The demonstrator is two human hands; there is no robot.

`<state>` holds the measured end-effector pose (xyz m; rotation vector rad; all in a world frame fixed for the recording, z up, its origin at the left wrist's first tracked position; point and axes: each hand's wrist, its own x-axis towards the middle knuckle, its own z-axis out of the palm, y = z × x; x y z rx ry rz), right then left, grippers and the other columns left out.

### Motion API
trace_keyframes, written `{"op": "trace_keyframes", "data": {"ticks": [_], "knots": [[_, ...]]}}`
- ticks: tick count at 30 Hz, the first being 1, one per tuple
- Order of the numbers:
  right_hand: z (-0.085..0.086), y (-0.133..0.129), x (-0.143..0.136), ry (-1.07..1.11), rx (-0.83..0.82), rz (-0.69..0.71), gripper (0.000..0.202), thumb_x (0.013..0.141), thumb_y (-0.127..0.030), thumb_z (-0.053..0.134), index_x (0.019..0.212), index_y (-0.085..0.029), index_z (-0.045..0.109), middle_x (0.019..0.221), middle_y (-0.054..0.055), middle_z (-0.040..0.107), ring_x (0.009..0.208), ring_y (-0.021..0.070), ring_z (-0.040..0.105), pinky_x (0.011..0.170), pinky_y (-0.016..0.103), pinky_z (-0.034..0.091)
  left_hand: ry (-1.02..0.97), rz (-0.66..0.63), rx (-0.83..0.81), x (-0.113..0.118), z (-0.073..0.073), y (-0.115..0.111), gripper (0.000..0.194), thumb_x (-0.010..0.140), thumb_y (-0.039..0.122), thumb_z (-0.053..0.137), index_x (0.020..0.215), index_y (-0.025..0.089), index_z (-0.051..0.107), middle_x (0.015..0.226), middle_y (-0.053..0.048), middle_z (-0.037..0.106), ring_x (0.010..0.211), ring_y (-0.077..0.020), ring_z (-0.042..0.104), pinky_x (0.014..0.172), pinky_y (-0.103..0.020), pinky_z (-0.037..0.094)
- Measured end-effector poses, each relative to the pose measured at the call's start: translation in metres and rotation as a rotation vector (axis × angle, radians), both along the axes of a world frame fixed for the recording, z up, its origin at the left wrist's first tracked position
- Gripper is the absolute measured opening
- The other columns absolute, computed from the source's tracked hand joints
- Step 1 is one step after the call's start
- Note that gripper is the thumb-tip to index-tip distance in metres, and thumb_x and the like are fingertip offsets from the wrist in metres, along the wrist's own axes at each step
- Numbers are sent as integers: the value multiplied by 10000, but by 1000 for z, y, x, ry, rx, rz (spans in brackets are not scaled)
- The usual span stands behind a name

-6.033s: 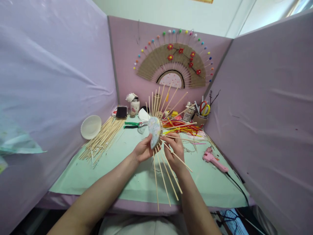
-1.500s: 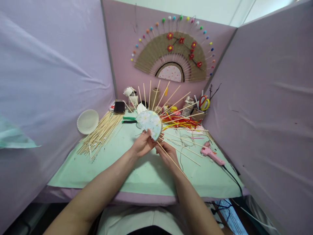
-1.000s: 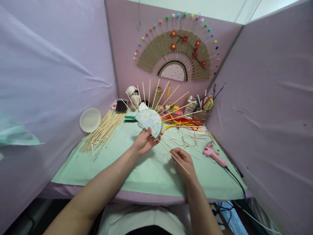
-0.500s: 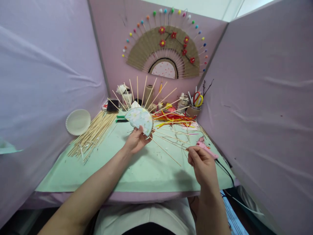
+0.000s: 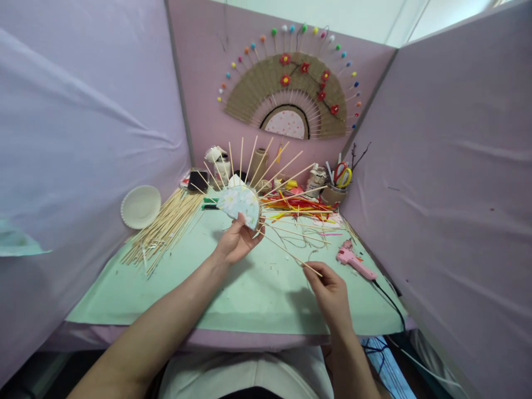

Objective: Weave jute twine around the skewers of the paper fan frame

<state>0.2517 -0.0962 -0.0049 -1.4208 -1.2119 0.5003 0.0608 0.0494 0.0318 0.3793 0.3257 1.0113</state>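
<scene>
My left hand (image 5: pixel 238 239) is closed around the lower corner of a half-disc (image 5: pixel 240 204) covered in pale floral fabric, thumb on its face. Several thin wooden sticks (image 5: pixel 279 159) fan out from the curved edge. My right hand (image 5: pixel 330 291) is closed in a pinch by the outer end of the lowest stick (image 5: pixel 286 250), whose tip crosses in front of the fingers. A thin strand of twine (image 5: pixel 312 253) curls at those fingertips, and more twine lies loosely under the sticks. How the twine runs along the half-disc is too fine to make out.
Loose sticks (image 5: pixel 162 230) and a white dish (image 5: pixel 141 208) are at left. A pink glue gun (image 5: pixel 355 260) with a black cord lies at right. Behind are red and yellow strips (image 5: pixel 291 202), jars and a pot with scissors (image 5: pixel 333 194). A finished fan (image 5: pixel 291 83) hangs on the wall.
My right hand has moved left and down, from near the upper sticks' ends to the lowest stick. My left hand keeps hold of the half-disc. The view has shifted slightly.
</scene>
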Motion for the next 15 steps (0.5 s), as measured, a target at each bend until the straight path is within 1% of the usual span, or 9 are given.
{"op": "trace_keyframes", "data": {"ticks": [3, 6, 9, 11, 13, 15], "knots": [[-9, 4, -29, -180, 8, 156, 156, 871, -299, 576, 832, -194, 685, 763, 37, 673, 687, 156, 598, 632, 259, 451, -41, 15, -67, 1, 6, -3, 271, 942, 352, 466, 1061, 161, 617, 929, -66, 725, 857, -162, 693, 840, -332, 543], [-20, 11, -61, -403, 3, 304, 157, 900, -227, 529, 866, -198, 679, 775, 41, 669, 734, 161, 606, 680, 257, 442, -97, 31, -143, 3, 10, -10, 289, 956, 350, 431, 1066, 153, 612, 915, -61, 730, 883, -163, 696, 841, -324, 551], [-26, 17, -83, -611, -30, 328, 161, 897, -176, 512, 835, -193, 661, 738, 39, 634, 707, 164, 581, 640, 252, 404, -114, 4, -209, 6, 13, -19, 315, 961, 350, 414, 1085, 134, 606, 891, -72, 731, 855, -162, 702, 836, -316, 557], [-26, 20, -88, -694, -51, 316, 164, 891, -163, 511, 800, -192, 644, 719, 36, 616, 688, 163, 566, 616, 249, 380, -104, -1, -227, 8, 13, -23, 307, 962, 337, 415, 1080, 127, 606, 876, -76, 730, 834, -162, 703, 831, -315, 560], [-24, 20, -88, -703, -62, 318, 161, 890, -160, 510, 795, -194, 636, 724, 33, 618, 693, 162, 567, 621, 246, 378, -97, 14, -209, 8, 13, -24, 278, 960, 317, 426, 1046, 126, 609, 874, -80, 730, 833, -166, 703, 831, -321, 559], [-22, 18, -85, -652, -70, 333, 151, 891, -164, 511, 819, -198, 639, 751, 33, 638, 712, 159, 582, 646, 243, 397, -92, 24, -160, 7, 10, -24, 251, 951, 310, 454, 1031, 129, 609, 901, -90, 728, 859, -175, 700, 832, -322, 556]]}}
